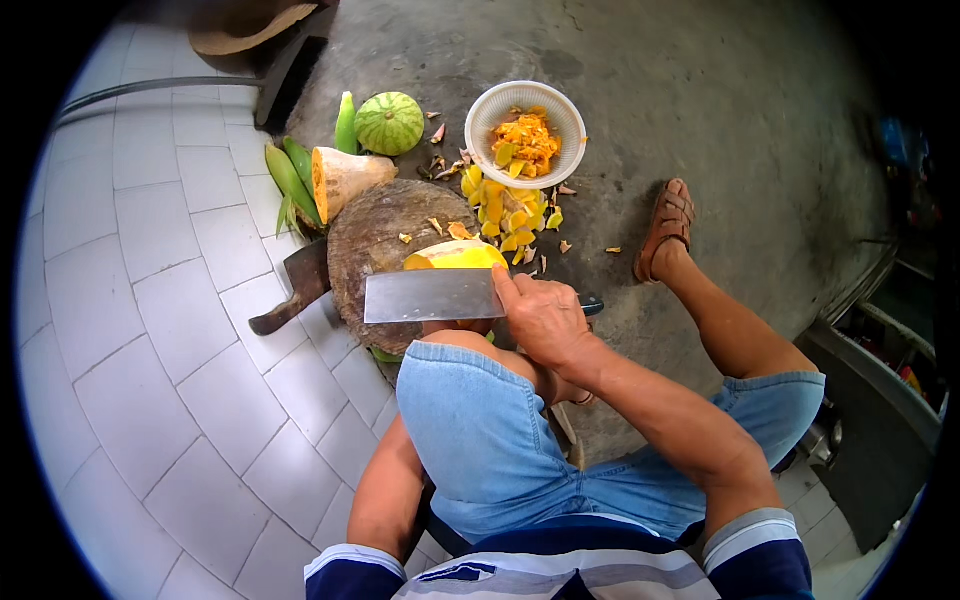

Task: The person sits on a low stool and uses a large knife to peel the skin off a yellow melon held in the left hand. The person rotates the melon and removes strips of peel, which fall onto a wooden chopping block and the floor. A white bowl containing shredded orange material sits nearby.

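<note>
My right hand (546, 319) grips a wide steel cleaver (435, 295), its index finger laid along the blade. The blade is over the near part of a round wooden chopping block (367, 232). Just beyond it lies a piece of squash (461, 256) with bare yellow flesh and some pale rind. My left forearm (386, 480) passes behind my left thigh; only a sliver of what seems to be my left hand (457, 326) shows between blade and knee, so its grip is hidden. Small orange scraps (459, 230) lie on the block.
Yellow peelings (510, 210) are heaped right of the block, beside a white plastic colander (480, 142) holding orange pulp. A cut squash (352, 180), a round striped green gourd (390, 124) and green corn ears (289, 176) stand behind. Another cleaver (292, 289) juts out left.
</note>
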`<state>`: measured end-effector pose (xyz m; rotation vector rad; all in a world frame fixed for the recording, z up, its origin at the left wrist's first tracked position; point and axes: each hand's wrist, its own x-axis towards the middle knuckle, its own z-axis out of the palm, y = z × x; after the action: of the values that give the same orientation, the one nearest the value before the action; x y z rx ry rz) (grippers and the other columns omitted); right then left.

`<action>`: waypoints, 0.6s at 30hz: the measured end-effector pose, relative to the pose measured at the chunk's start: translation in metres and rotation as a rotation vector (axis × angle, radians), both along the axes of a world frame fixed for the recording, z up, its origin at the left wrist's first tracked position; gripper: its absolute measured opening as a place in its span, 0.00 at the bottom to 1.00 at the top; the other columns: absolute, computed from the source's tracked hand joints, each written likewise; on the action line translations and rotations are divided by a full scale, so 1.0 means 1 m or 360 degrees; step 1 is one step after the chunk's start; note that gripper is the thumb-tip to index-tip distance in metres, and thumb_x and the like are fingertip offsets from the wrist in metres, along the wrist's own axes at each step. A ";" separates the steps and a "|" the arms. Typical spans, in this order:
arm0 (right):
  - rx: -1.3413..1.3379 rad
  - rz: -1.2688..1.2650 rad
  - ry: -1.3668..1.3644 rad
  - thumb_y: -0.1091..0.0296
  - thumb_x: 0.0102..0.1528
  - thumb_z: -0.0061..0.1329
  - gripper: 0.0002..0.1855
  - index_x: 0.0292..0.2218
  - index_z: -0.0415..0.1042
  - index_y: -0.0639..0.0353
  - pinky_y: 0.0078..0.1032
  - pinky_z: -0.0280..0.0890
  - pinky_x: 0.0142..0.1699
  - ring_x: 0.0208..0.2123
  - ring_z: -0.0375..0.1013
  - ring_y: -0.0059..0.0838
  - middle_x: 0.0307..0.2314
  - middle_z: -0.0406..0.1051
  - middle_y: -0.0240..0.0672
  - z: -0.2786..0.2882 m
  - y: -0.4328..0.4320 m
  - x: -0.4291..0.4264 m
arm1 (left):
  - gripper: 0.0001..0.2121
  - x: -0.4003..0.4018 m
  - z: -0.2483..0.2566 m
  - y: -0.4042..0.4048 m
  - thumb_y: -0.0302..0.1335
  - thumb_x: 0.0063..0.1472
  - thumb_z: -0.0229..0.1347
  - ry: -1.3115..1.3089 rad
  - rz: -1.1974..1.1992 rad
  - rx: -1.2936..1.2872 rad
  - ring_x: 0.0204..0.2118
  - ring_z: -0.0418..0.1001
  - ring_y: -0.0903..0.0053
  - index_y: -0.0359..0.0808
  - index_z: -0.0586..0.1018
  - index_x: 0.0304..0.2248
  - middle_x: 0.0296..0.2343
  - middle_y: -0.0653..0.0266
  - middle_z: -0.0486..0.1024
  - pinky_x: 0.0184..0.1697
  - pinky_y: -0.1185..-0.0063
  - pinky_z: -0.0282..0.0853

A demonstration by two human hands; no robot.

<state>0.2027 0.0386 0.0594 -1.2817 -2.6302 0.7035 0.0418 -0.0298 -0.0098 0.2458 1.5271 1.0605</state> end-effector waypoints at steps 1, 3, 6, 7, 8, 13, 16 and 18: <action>0.0022 -0.0001 -0.0025 0.73 0.51 0.46 0.22 0.48 0.69 0.69 0.28 0.70 0.27 0.24 0.76 0.33 0.25 0.72 0.39 0.000 0.000 0.001 | 0.26 -0.001 -0.002 -0.001 0.21 0.51 0.66 -0.0104 0.0064 0.0026 0.47 0.72 0.74 0.35 0.70 0.50 0.45 0.60 0.73 0.50 0.76 0.68; 0.0065 -0.0005 -0.0075 0.73 0.51 0.46 0.22 0.48 0.69 0.69 0.27 0.70 0.27 0.23 0.76 0.33 0.24 0.72 0.38 -0.001 0.000 0.001 | 0.27 -0.001 -0.006 0.000 0.21 0.52 0.65 -0.0347 0.0203 0.0080 0.48 0.72 0.73 0.35 0.69 0.51 0.46 0.60 0.72 0.51 0.76 0.68; 0.0066 -0.0057 -0.0088 0.74 0.49 0.48 0.25 0.50 0.69 0.64 0.29 0.69 0.28 0.24 0.74 0.32 0.22 0.69 0.36 -0.004 -0.001 -0.001 | 0.28 -0.004 -0.011 0.001 0.20 0.52 0.65 -0.0791 0.0448 0.0117 0.49 0.71 0.72 0.36 0.68 0.52 0.48 0.59 0.71 0.53 0.76 0.67; 0.0071 -0.0055 -0.0101 0.74 0.49 0.48 0.25 0.50 0.69 0.64 0.29 0.69 0.28 0.23 0.74 0.32 0.22 0.69 0.36 -0.004 -0.001 -0.002 | 0.28 -0.004 -0.013 0.002 0.20 0.52 0.65 -0.0907 0.0518 0.0119 0.50 0.71 0.72 0.36 0.68 0.53 0.49 0.59 0.70 0.53 0.76 0.67; 0.0076 -0.0052 -0.0113 0.74 0.49 0.48 0.25 0.50 0.69 0.64 0.29 0.69 0.28 0.23 0.74 0.32 0.22 0.69 0.36 -0.003 0.000 -0.002 | 0.29 -0.004 -0.014 0.002 0.20 0.52 0.64 -0.1007 0.0575 0.0127 0.51 0.70 0.72 0.36 0.68 0.53 0.49 0.59 0.70 0.54 0.76 0.67; 0.0097 -0.0081 -0.0113 0.74 0.49 0.48 0.24 0.50 0.69 0.64 0.30 0.69 0.27 0.23 0.74 0.33 0.22 0.69 0.36 -0.004 -0.001 -0.003 | 0.27 0.003 -0.005 0.001 0.22 0.54 0.64 -0.0482 0.0239 0.0249 0.51 0.71 0.71 0.36 0.69 0.53 0.49 0.58 0.71 0.54 0.75 0.68; 0.0071 -0.0093 -0.0106 0.74 0.49 0.48 0.24 0.50 0.69 0.64 0.31 0.69 0.27 0.23 0.75 0.34 0.23 0.70 0.37 -0.001 0.002 -0.005 | 0.25 0.004 -0.005 0.000 0.24 0.55 0.63 -0.0057 -0.0013 0.0284 0.50 0.72 0.70 0.36 0.70 0.52 0.48 0.58 0.72 0.52 0.74 0.69; 0.0021 -0.0067 -0.0099 0.74 0.50 0.47 0.24 0.50 0.69 0.64 0.31 0.69 0.27 0.24 0.75 0.35 0.23 0.71 0.38 0.003 0.006 -0.004 | 0.24 0.002 -0.003 0.000 0.26 0.56 0.62 0.0045 -0.0118 0.0280 0.49 0.72 0.70 0.36 0.70 0.52 0.47 0.58 0.72 0.51 0.74 0.69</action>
<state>0.1984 0.0443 0.0621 -1.3725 -2.6432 0.6490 0.0440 -0.0296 -0.0128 0.4378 1.4397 1.1372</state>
